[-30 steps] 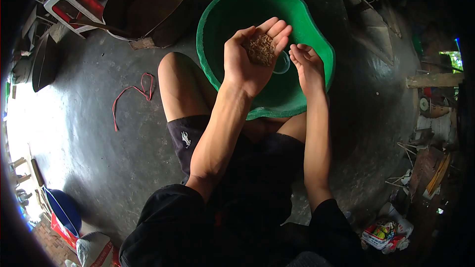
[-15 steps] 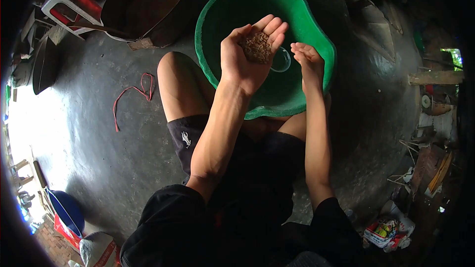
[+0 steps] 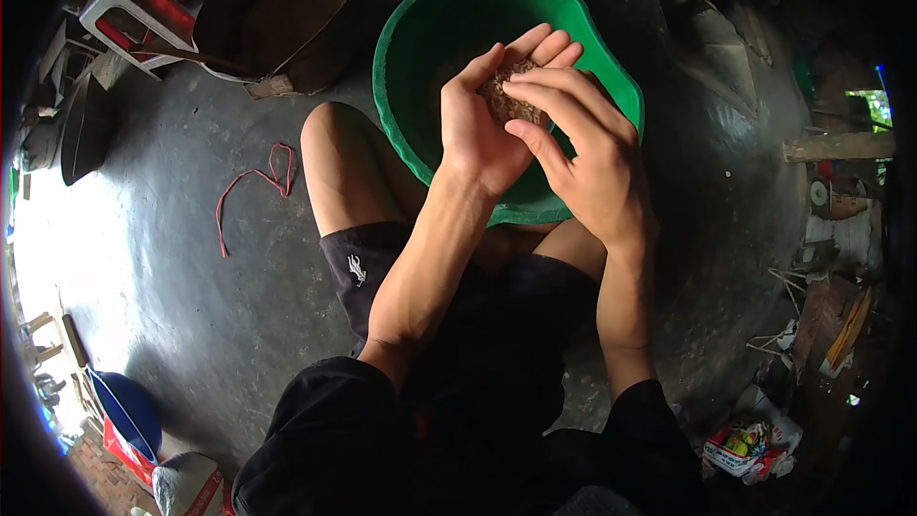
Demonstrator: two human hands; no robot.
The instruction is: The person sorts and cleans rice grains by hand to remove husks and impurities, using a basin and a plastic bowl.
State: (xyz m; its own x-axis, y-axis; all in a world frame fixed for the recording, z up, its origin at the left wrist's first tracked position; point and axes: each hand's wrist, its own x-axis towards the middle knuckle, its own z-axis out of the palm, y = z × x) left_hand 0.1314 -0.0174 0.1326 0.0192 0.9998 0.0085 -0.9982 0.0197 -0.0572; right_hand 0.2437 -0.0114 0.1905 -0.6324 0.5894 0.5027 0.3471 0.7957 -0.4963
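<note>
My left hand (image 3: 478,134) is cupped palm up over a green basin (image 3: 411,24), holding a heap of small brown husk-like grains (image 3: 511,100). Above that palm, my right hand (image 3: 597,153) hovers with thumb and fingers apart, its fingertips right at the heap. Part of the grains is hidden behind the right fingers. The basin stands between my bent legs, and its dark green inside shows around both hands.
A large round pan (image 3: 287,14) with a wooden piece at its rim stands at the upper left, beside a red and white stool (image 3: 143,0). A red string (image 3: 253,172) lies on the grey floor. A blue basin (image 3: 129,411) is at lower left, colourful packaging (image 3: 745,444) at lower right.
My right hand has moved left and over the left palm, its fingers now reaching the grains. My left hand has shifted slightly right. The clear round object in the basin is now covered.
</note>
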